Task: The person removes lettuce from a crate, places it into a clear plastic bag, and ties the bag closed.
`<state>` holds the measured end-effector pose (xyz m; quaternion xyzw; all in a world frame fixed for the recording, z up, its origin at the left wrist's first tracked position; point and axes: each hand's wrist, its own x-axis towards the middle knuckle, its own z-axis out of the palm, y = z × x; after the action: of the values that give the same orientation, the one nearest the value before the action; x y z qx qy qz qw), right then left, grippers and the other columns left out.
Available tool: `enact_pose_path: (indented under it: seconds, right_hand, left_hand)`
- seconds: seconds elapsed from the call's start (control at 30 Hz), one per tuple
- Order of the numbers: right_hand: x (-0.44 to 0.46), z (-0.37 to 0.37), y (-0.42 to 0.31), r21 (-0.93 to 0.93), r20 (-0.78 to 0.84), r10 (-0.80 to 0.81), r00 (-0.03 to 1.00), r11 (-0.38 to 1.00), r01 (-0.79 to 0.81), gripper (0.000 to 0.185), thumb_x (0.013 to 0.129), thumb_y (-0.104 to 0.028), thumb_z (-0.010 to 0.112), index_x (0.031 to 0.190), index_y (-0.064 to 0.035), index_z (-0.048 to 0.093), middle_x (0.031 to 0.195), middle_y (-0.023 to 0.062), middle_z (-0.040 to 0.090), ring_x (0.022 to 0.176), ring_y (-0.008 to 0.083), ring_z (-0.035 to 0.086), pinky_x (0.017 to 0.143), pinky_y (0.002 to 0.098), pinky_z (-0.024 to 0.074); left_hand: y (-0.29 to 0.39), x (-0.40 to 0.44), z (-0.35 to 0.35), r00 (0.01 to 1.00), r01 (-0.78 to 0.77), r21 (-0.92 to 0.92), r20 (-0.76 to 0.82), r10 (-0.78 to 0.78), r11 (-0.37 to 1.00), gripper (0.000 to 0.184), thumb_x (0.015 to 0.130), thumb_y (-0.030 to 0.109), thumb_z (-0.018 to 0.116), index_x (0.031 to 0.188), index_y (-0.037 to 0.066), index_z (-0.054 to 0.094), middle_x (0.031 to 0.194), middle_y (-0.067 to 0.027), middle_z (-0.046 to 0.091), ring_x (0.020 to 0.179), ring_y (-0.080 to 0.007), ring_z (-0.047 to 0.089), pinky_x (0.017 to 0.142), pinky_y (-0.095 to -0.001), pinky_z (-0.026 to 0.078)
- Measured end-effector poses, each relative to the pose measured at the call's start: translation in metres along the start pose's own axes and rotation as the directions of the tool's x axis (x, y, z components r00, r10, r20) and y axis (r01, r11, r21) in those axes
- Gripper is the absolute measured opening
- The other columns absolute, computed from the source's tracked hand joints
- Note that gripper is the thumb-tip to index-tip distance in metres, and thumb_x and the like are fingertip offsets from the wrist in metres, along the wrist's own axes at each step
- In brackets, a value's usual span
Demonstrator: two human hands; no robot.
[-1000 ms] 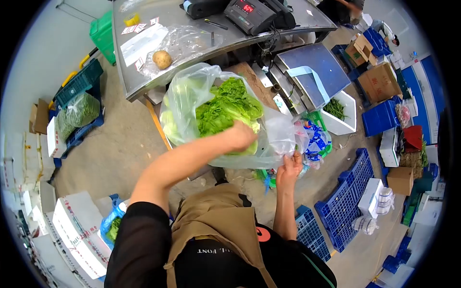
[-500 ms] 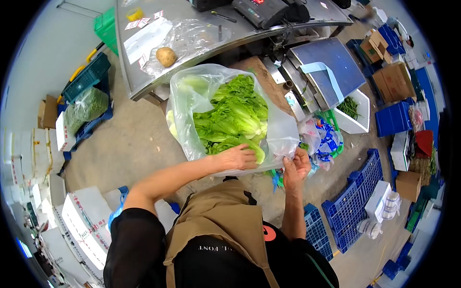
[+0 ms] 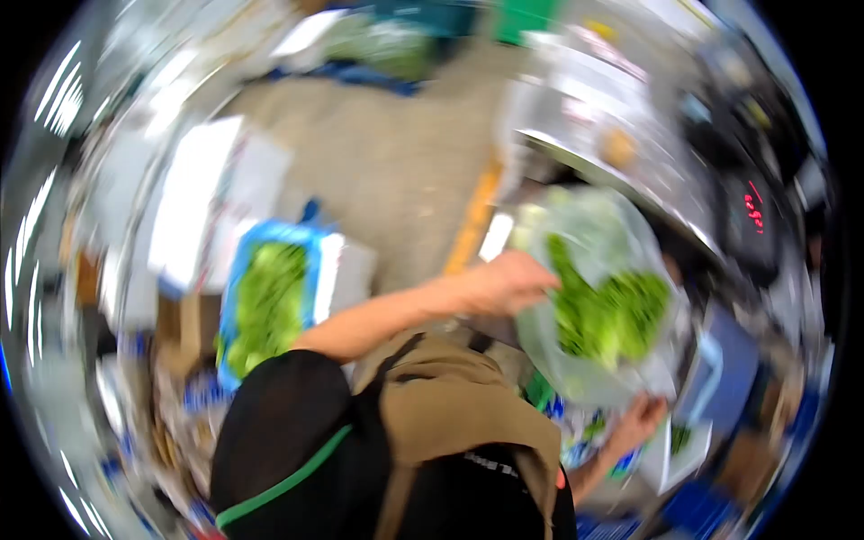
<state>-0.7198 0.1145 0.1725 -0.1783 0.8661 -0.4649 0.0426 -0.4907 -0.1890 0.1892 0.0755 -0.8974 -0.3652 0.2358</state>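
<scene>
1. At the left edge of the clear bag [image 3: 598, 229], the left hand [image 3: 517, 281] has its fingers curled; blur hides whether it grips plastic, leaf or nothing.
2. Right of it, between the two hands, the bag stands open near the far-side table, with leafy greens [image 3: 621, 315] inside. The step in hand looks like handling those greens at the bag's mouth.
3. At the bag's near right corner, the right hand [image 3: 639, 421] appears to grasp the plastic rim. In my judgement, the next move calls for a firm right hold, keeping the mouth wide, and left fingers free of the folds.
4. Counted from the left: one blue-edged container [image 3: 236, 310] of greens, just right of and nearer than a white box [image 3: 193, 202]; then the two hands and one clear bag. Its separate heads are too blurred to count.
5. Farther right, one metal table [image 3: 666, 175] bears one tan, round item [image 3: 618, 147], probably a potato, and one display unit [image 3: 742, 229] with red digits.
6. Nearer, on the right, are one blue platform [image 3: 738, 360] and one white container [image 3: 666, 470] with something green inside.
</scene>
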Motion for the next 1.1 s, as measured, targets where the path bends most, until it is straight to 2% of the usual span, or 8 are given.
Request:
enact_pose_path:
  seconds: [0.1, 0.13, 0.2, 0.27, 0.4, 0.6, 0.9, 1.1]
  right_hand:
    - [0.025, -0.002, -0.003, -0.436, -0.035, -0.309, 0.950, 0.860, 0.264, 0.042, 0.092, -0.032, 0.062, 0.104, 0.0078, 0.055, 0.085, 0.0174, 0.059, 0.073, 0.0235, 0.052, 0.071, 0.0353, 0.0469]
    - [0.050, -0.003, 0.022, -0.234, 0.050, -0.300, 0.953, 0.924, 0.303, 0.042, 0.092, -0.033, 0.061, 0.106, 0.0067, 0.055, 0.086, 0.0194, 0.060, 0.073, 0.0276, 0.054, 0.071, 0.0363, 0.0476]
    - [0.050, 0.015, -0.024, -0.522, 0.181, -0.386, 0.905, 0.742, 0.421, 0.068, 0.087, -0.060, 0.051, 0.111, 0.0035, 0.053, 0.108, 0.0270, 0.053, 0.092, 0.0462, 0.054, 0.078, 0.0641, 0.0414]
    - [0.054, 0.037, -0.049, -0.786, 0.148, -0.550, 0.822, 0.439, 0.435, 0.070, 0.089, -0.062, 0.042, 0.110, 0.0033, 0.055, 0.106, 0.0258, 0.054, 0.086, 0.0440, 0.056, 0.071, 0.0527, 0.0477]
    - [-0.003, 0.116, -0.162, -0.478, 0.230, -0.809, 0.542, 0.391, 0.786, 0.055, 0.091, -0.053, 0.044, 0.111, -0.0035, 0.059, 0.101, 0.0218, 0.058, 0.081, 0.0419, 0.057, 0.070, 0.0510, 0.0480]
    - [-0.139, 0.255, -0.243, 0.269, 0.736, -0.669, 0.107, 0.434, 0.859, 0.036, 0.090, -0.007, 0.060, 0.122, 0.0061, 0.050, 0.131, 0.0220, 0.048, 0.123, 0.0353, 0.046, 0.100, 0.0420, 0.0384]
    - [-0.373, 0.314, -0.321, 0.743, 0.662, -0.413, -0.625, 0.254, 0.619, 0.045, 0.078, -0.002, 0.065, 0.121, -0.0030, 0.053, 0.131, 0.0203, 0.045, 0.108, 0.0403, 0.049, 0.091, 0.0460, 0.0425]
    - [-0.389, 0.344, -0.309, 0.738, 0.660, -0.368, -0.655, 0.153, 0.657, 0.044, 0.078, -0.004, 0.065, 0.121, -0.0040, 0.053, 0.130, 0.0215, 0.046, 0.106, 0.0418, 0.050, 0.088, 0.0452, 0.0442]
  left_hand:
    - [0.001, -0.080, 0.001, 0.952, 0.265, 0.067, -0.178, -0.249, 0.962, 0.020, 0.082, 0.013, 0.062, 0.101, 0.006, 0.062, 0.085, -0.0124, 0.064, 0.085, -0.0304, 0.061, 0.076, -0.0407, 0.048]
    - [0.004, -0.108, -0.011, 0.883, 0.455, 0.066, -0.164, -0.441, 0.888, 0.020, 0.084, 0.016, 0.060, 0.101, 0.007, 0.062, 0.088, -0.0133, 0.065, 0.087, -0.0311, 0.061, 0.076, -0.0416, 0.049]
    - [0.000, -0.179, -0.029, 0.654, 0.725, 0.037, -0.351, -0.670, 0.688, 0.022, 0.085, 0.019, 0.058, 0.103, 0.007, 0.063, 0.094, -0.0139, 0.066, 0.091, -0.0321, 0.062, 0.076, -0.0420, 0.050]
    - [-0.008, -0.254, -0.031, 0.373, 0.871, -0.057, -0.571, -0.732, 0.488, 0.024, 0.085, 0.021, 0.057, 0.101, 0.005, 0.065, 0.096, -0.0144, 0.067, 0.091, -0.0327, 0.063, 0.076, -0.0410, 0.052]
    - [0.001, -0.441, -0.057, -0.313, 0.920, -0.391, -0.783, -0.538, 0.035, 0.020, 0.084, 0.015, 0.055, 0.097, 0.004, 0.066, 0.097, -0.0186, 0.067, 0.088, -0.0321, 0.065, 0.077, -0.0417, 0.052]
    - [0.030, -0.673, -0.037, -0.815, 0.559, -0.632, -0.539, -0.214, -0.536, 0.072, 0.070, 0.041, 0.078, 0.121, 0.001, 0.048, 0.113, -0.0175, 0.055, 0.104, -0.0386, 0.053, 0.087, -0.0482, 0.044]
    - [0.024, -0.663, -0.034, -0.950, 0.312, -0.735, -0.224, -0.220, -0.602, 0.100, 0.069, 0.037, 0.081, 0.144, 0.010, 0.020, 0.147, -0.0176, 0.022, 0.127, -0.0476, 0.030, 0.095, -0.0633, 0.034]
    - [0.071, -0.658, -0.021, -0.876, 0.482, -0.856, -0.475, -0.087, -0.186, 0.093, 0.064, 0.021, 0.078, 0.140, 0.006, 0.026, 0.137, -0.0217, 0.034, 0.125, -0.0403, 0.037, 0.099, -0.0513, 0.037]
